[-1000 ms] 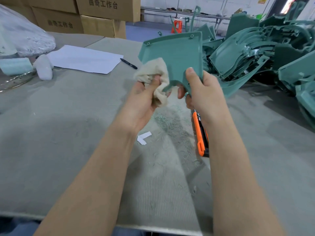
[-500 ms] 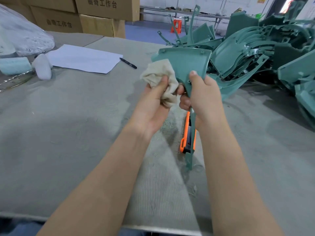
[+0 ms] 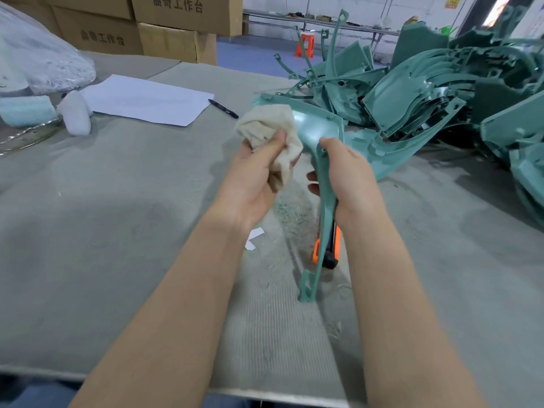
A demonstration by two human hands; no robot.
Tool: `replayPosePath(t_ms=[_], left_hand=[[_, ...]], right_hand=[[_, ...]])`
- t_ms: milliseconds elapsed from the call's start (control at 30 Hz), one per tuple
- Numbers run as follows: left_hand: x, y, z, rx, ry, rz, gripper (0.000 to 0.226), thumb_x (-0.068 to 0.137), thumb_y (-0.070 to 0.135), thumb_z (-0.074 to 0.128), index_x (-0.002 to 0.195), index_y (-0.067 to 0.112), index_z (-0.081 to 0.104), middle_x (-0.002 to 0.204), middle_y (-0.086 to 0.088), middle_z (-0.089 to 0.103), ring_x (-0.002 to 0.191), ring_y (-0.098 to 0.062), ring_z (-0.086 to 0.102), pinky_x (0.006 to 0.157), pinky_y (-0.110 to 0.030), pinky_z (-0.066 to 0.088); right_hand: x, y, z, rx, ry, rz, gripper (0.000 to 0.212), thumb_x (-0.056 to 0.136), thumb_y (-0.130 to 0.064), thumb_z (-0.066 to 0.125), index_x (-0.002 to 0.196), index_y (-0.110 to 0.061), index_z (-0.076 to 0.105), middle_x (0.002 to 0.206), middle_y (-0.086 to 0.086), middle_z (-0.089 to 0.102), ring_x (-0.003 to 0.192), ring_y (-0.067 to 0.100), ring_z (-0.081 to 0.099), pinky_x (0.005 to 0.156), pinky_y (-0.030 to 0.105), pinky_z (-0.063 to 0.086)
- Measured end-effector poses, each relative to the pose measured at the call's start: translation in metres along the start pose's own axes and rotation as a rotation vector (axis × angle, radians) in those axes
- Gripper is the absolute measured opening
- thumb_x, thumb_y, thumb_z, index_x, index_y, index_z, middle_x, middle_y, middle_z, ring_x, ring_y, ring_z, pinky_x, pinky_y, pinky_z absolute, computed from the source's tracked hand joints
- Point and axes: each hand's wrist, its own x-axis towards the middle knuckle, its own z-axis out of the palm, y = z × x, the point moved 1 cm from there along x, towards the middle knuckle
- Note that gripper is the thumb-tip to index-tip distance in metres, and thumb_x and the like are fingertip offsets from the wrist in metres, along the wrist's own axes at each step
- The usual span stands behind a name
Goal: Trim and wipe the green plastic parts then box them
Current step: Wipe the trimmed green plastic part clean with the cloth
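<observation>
Left hand point(image 3: 256, 169) squeezes the crumpled beige cloth point(image 3: 269, 128), right hand point(image 3: 347, 175) grips the green plastic part point(image 3: 318, 128); rub every side slowly

Worker's L hand point(image 3: 253, 172) presses a beige rag point(image 3: 270, 128) to the wide end of a green plastic part point(image 3: 318, 125); R hand point(image 3: 347, 175) grips its stem. Behind the part: orange utility knife point(image 3: 329, 248). Right of it: pile of green parts point(image 3: 441, 92). Left: paper sheet point(image 3: 147, 98) w/ pen point(image 3: 223, 108).
</observation>
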Motion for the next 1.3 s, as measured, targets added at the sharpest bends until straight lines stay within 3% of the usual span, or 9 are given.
replayPosePath(t_ms=[133,300,467,600,767,933,1033,1100,1300], left_hand=[[0.003,0.007,-0.01,0.101,0.19,0.155,0.017,0.103,0.022,0.043,0.092,0.012,0.051,0.053,0.005,0.049,0.046,-0.006,0.046,0.052,-0.02,0.046],[0.006,0.013,-0.026,0.129,0.269,0.057,0.038,0.106,0.023,0.033,0.072,0.009,0.043,0.03,0.009,0.036,0.025,0.0,0.033,0.032,-0.013,0.031],[-0.003,0.021,-0.015,-0.007,0.06,-0.027,0.027,0.102,0.021,0.043,0.086,0.013,0.063,0.065,0.002,0.07,0.058,-0.007,0.067,0.056,-0.02,0.055],[-0.003,0.026,-0.02,0.221,0.125,0.213,0.04,0.101,0.025,0.046,0.072,0.018,0.073,0.071,0.0,0.067,0.062,-0.01,0.061,0.061,-0.024,0.049],[0.003,0.029,-0.035,0.422,0.453,0.342,0.034,0.1,0.036,0.044,0.115,0.011,0.062,0.103,0.004,0.068,0.099,-0.01,0.063,0.092,-0.027,0.049],[0.001,0.015,-0.019,0.538,-0.011,0.16,0.065,0.099,0.057,0.006,0.1,0.027,0.064,0.073,0.012,0.065,0.063,0.0,0.053,0.069,-0.017,0.036],[-0.002,0.004,-0.017,0.963,-0.082,0.227,0.02,0.103,0.034,0.037,0.112,0.036,0.054,0.099,0.018,0.065,0.085,0.013,0.056,0.08,-0.005,0.04],[-0.001,-0.004,-0.02,1.134,-0.151,0.302,0.034,0.096,0.017,0.052,0.128,0.012,0.041,0.118,-0.005,0.057,0.101,-0.01,0.055,0.095,-0.023,0.042],[0.007,0.004,-0.022,1.204,0.29,0.461,0.023,0.1,0.023,0.044,0.094,0.003,0.054,0.093,-0.017,0.063,0.088,-0.031,0.055,0.06,-0.024,0.025]], right_hand=[[0.01,0.004,-0.011,-0.006,0.071,-0.104,0.041,0.1,-0.045,0.042,0.135,-0.021,0.044,0.124,0.005,0.059,0.106,0.017,0.061,0.101,0.045,0.048],[0.01,0.011,-0.011,-0.779,0.004,-0.73,0.069,0.092,-0.008,0.053,0.152,-0.025,0.024,0.162,0.005,0.011,0.15,0.022,0.002,0.121,0.036,0.0],[0.022,0.018,-0.018,-0.773,0.122,-0.611,0.018,0.094,-0.024,0.059,0.11,-0.018,0.065,0.117,0.002,0.067,0.117,0.028,0.055,0.112,0.046,0.029],[0.021,0.019,-0.017,-0.555,0.156,-0.518,0.03,0.098,-0.032,0.053,0.075,-0.013,0.051,0.065,-0.002,0.05,0.061,0.014,0.044,0.059,0.027,0.033],[0.021,0.012,-0.022,-0.082,0.092,-0.317,0.008,0.099,-0.02,0.051,0.095,-0.026,0.052,0.103,-0.005,0.064,0.103,0.018,0.062,0.095,0.041,0.05],[0.024,0.015,-0.018,-0.146,0.152,-0.323,0.004,0.098,-0.021,0.052,0.098,-0.017,0.053,0.102,0.003,0.063,0.097,0.024,0.061,0.09,0.047,0.051],[0.026,0.017,-0.019,-0.167,0.167,-0.344,0.014,0.098,-0.023,0.052,0.085,-0.02,0.052,0.085,-0.002,0.06,0.078,0.016,0.055,0.074,0.039,0.047],[0.025,0.017,-0.02,-0.173,0.138,-0.357,0.016,0.098,-0.023,0.052,0.082,-0.024,0.052,0.079,-0.006,0.058,0.072,0.014,0.052,0.07,0.035,0.045],[0.014,0.009,-0.016,-0.086,0.038,-0.387,0.016,0.099,-0.017,0.051,0.086,-0.022,0.058,0.087,0.0,0.067,0.08,0.017,0.062,0.078,0.042,0.054]])
